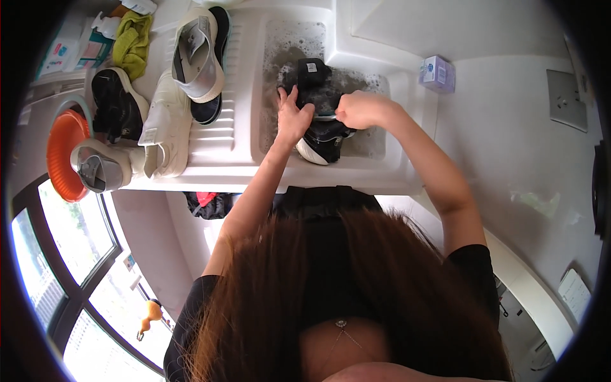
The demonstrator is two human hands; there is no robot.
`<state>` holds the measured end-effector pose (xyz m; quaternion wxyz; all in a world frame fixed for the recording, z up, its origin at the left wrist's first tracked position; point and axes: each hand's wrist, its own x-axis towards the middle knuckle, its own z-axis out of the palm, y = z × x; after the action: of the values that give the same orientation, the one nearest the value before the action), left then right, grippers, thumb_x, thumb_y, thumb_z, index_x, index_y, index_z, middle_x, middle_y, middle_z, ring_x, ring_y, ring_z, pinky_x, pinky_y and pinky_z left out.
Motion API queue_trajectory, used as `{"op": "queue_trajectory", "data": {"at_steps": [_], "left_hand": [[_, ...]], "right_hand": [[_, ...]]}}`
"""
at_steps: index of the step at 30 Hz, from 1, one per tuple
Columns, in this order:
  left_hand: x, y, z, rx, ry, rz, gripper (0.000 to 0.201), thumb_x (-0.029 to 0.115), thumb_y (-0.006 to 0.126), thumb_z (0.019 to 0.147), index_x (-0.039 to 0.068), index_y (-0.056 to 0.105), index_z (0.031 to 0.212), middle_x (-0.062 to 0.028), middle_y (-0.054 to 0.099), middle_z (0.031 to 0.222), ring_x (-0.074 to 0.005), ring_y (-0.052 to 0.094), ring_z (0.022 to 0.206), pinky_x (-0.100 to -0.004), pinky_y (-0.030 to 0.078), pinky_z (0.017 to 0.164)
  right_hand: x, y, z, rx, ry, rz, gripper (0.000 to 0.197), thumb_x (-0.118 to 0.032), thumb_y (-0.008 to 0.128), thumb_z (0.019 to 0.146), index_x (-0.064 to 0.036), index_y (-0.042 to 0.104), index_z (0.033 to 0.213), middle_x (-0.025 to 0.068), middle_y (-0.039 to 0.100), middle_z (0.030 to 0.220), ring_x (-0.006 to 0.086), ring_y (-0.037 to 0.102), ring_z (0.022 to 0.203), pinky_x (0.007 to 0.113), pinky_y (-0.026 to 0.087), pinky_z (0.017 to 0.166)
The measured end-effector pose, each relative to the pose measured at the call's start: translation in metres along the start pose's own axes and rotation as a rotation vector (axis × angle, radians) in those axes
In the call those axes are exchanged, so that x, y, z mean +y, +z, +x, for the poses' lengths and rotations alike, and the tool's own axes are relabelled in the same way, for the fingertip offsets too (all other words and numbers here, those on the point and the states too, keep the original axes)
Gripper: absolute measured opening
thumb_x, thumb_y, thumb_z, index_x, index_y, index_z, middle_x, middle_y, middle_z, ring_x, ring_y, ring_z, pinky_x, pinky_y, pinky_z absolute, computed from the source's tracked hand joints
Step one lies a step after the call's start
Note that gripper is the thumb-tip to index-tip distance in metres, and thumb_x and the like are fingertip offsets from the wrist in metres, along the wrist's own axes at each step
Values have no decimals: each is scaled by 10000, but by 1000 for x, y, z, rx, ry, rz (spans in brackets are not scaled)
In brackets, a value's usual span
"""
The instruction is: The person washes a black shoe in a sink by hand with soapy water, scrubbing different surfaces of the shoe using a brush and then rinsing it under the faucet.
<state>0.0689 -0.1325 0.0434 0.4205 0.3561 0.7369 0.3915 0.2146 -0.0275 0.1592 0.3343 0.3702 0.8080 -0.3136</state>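
- Lays the bare left hand point(294, 120) on the wet black shoe with a thick white sole point(320, 145), from its left side; spreads the fingers, with the thumb held apart to the right.
- Curls the bare right hand point(364, 109) from the right, fingers folded and pressed together; pinches a narrow pale strip point(326, 118), mostly hidden against the shoe. Cannot tell its kind.
- Places the shoe in the middle of the rectangular white sink point(404, 137), tilted, with the white sole toward the near left and partly under the hands.
- Shows, just beyond the hands, a soft black flap with a small white label point(312, 75); cannot tell whether joined to the shoe.
- Surrounds both with cloudy grey water point(283, 51), foamy toward the far edge.
- Stretches a ribbed white drainboard point(217, 145) to the left of the sink.
- Bears on its far part a white shoe with a silver heel point(202, 79), resting over a dark flat sole-shaped piece point(207, 113).
- Sets farther left a plain white shoe point(164, 121), a black shoe with a pale sole point(116, 105) and, nearer, a white shoe with a grey heel point(98, 169).
- Stands beside these, at the far left, a ribbed orange plastic basin point(63, 153).
- Drapes a yellow-green cloth point(132, 48) beyond the shoes.
- Sits well apart, right of the sink, a small purple box point(437, 73).
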Motion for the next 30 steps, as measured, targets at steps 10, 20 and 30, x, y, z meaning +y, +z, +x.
{"op": "queue_trajectory", "data": {"at_steps": [10, 20, 30], "left_hand": [[-4, 3, -3, 5, 23, 45, 798, 187, 598, 733, 36, 315, 1464, -166, 632, 978, -234, 596, 817, -335, 481, 818], [-29, -4, 16, 169, 40, -125, 591, 174, 491, 871, -50, 414, 1412, -294, 598, 1236, -368, 586, 1166, -369, 427, 1009], [-18, -17, 31, -5, 79, -187, 478, 201, 459, 990, -74, 452, 1381, -267, 576, 1299, -292, 548, 1239, -324, 391, 1035]], "right_hand": [[16, 66, 115, 482, -19, 24, 174, -136, 564, 841, -50, 713, 870, 200, 704, 901, 372, 693, 862, 463, 565, 717], [25, 37, 73, 338, -133, -71, 411, 13, 571, 770, -175, 716, 1107, 184, 695, 936, 370, 669, 897, 462, 545, 768], [1, -43, 50, -363, -449, 16, 523, -28, 672, 713, -138, 677, 1225, 84, 727, 1037, 198, 632, 843, 321, 496, 748]]}}
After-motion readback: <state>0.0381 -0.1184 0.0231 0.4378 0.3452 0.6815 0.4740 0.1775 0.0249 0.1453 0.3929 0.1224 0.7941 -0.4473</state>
